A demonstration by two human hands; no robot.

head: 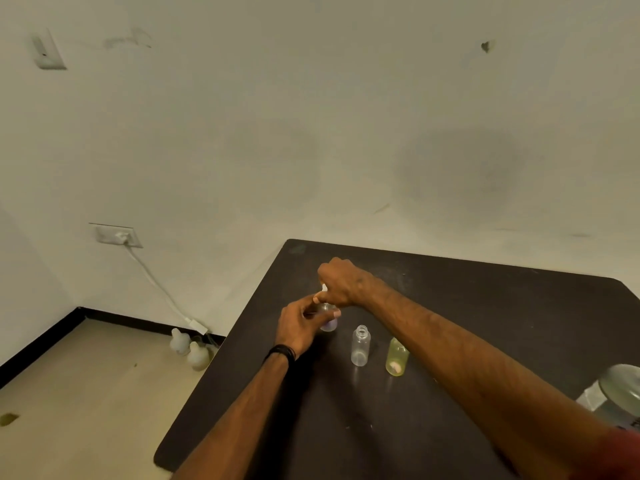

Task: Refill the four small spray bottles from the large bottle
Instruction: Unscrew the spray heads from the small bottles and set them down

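Note:
On the dark table [450,306] my left hand [299,327] grips a small pale purple spray bottle [329,322] around its body. My right hand [341,282] is closed over its white spray top [324,289], directly above the bottle. To the right stands a small clear bottle [360,346] with an open neck and no cap. Beside it, partly behind my right forearm, stands a small yellow-green bottle [396,358]. At the right edge is the large container with a round pale lid [620,386], only partly in view.
The table's left edge runs diagonally down to the floor side. On the floor by the wall stand two white bottles [188,348]. A white cable [156,285] runs from a wall socket down to the floor near them.

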